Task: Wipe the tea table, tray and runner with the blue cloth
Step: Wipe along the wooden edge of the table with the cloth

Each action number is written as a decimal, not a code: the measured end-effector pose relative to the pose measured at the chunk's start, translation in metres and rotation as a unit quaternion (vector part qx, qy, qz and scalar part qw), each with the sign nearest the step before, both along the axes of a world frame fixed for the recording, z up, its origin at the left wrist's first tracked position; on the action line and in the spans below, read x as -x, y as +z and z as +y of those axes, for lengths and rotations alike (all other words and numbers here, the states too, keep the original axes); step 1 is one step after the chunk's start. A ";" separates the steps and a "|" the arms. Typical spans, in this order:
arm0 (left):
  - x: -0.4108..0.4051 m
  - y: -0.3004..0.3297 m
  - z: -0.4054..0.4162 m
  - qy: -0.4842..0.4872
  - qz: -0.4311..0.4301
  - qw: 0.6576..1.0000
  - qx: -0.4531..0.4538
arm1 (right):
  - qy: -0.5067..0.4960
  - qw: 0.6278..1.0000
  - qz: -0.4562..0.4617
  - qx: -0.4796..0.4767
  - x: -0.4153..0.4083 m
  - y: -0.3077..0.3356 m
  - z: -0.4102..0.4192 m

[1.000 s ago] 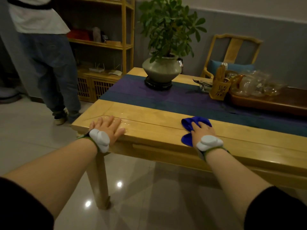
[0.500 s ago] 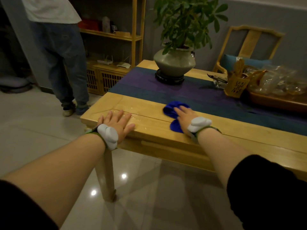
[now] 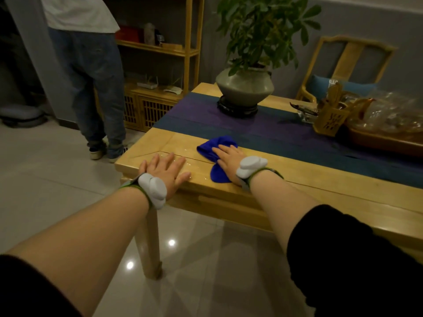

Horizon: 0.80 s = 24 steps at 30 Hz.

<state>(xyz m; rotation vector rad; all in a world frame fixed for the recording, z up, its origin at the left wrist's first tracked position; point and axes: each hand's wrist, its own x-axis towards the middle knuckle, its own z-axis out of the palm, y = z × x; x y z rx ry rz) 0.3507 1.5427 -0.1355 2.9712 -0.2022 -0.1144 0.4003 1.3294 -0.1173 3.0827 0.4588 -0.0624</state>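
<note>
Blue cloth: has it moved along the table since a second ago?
Yes. The blue cloth slid toward the table's left end, nearer the resting left hand.

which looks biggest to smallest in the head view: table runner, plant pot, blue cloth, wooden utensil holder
1. table runner
2. plant pot
3. blue cloth, partly under the right hand, and wooden utensil holder: too close to rank, and the cloth is nearer the camera.

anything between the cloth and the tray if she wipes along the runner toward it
Yes. From the blue cloth under the right hand, the runner lies bare until a carved wooden holder at the tray's near end.
</note>
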 end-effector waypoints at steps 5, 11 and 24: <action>0.003 0.002 0.000 -0.001 -0.001 1.000 -0.005 | -0.084 0.996 -0.006 -0.002 0.016 -0.007 -0.065; 0.007 0.004 -0.002 0.000 -0.007 1.000 -0.006 | -0.177 0.983 -0.044 0.020 0.057 -0.014 -0.087; -0.005 -0.006 0.005 -0.018 -0.005 1.000 -0.026 | -0.100 0.990 -0.087 -0.038 0.128 -0.020 -0.046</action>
